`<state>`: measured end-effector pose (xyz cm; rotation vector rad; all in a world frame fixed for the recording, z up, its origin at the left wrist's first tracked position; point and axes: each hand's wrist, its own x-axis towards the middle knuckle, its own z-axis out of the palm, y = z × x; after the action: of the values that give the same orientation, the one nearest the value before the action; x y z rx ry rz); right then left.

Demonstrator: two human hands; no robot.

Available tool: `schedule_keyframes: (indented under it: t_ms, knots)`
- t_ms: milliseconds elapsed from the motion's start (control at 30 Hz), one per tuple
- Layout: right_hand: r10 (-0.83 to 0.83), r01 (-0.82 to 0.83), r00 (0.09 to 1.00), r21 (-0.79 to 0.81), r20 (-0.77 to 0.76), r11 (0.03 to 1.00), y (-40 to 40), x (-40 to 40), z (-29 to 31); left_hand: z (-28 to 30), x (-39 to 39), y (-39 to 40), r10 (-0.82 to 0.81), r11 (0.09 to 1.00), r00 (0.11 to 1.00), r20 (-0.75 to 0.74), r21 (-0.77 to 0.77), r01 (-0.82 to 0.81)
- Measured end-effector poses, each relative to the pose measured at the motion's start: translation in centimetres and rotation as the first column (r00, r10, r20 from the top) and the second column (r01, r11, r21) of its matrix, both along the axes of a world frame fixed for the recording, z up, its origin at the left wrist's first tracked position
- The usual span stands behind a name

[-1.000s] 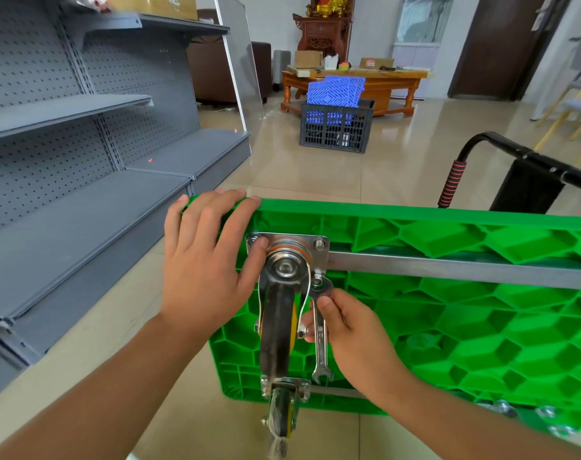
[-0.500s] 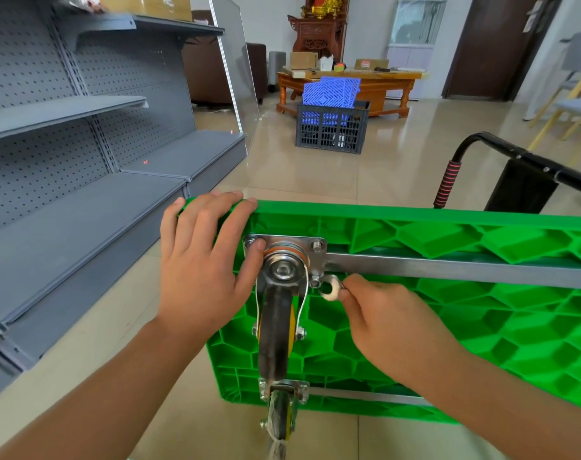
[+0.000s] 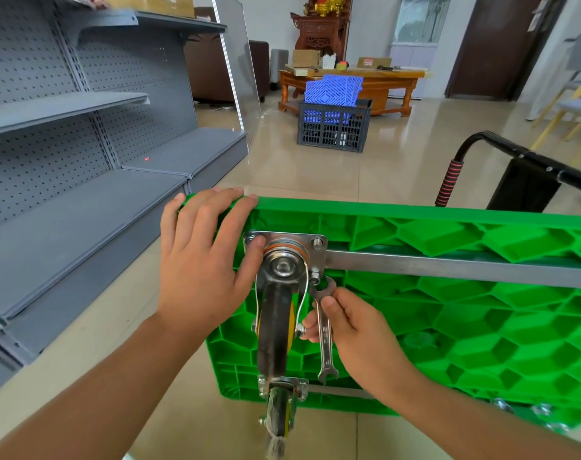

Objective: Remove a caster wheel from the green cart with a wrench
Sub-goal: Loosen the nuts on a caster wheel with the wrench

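On the upturned green cart (image 3: pixel 448 327), the caster wheel (image 3: pixel 276 327) remains bolted at its left corner: the right hand (image 3: pixel 355 330) pinches the wrench (image 3: pixel 325 323) onto the plate's lower-right bolt (image 3: pixel 315 279), the left hand (image 3: pixel 203 260) lies open, steadying the cart's edge.

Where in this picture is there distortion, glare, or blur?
Head view: wide-angle lens bends the grey shelving at the left edge; window light glares on the tiled floor; the near caster wheel at the bottom is soft; wrench and hands stay sharp.
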<state>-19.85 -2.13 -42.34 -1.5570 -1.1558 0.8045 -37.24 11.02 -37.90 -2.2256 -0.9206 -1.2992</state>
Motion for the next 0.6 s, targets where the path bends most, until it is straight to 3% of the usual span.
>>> schedule_keyframes:
  t_ms: [500,567,600]
  knots:
    - [-0.037,0.035,0.998,0.027,0.06,0.999,0.2,-1.0,0.3,0.0,0.1,0.0,-0.004,1.0,1.0,0.011,0.007,0.004]
    - [-0.047,0.038,0.972,0.042,0.23,0.998,0.1,-0.5,0.5,0.0,0.1,0.0,-0.003,1.0,1.0,0.011,0.009,0.003]
    - [-0.059,0.031,0.909,0.074,0.413,0.997,0.1,0.1,0.7,0.0,0.1,0.0,-0.004,1.0,1.0,0.01,0.009,0.004]
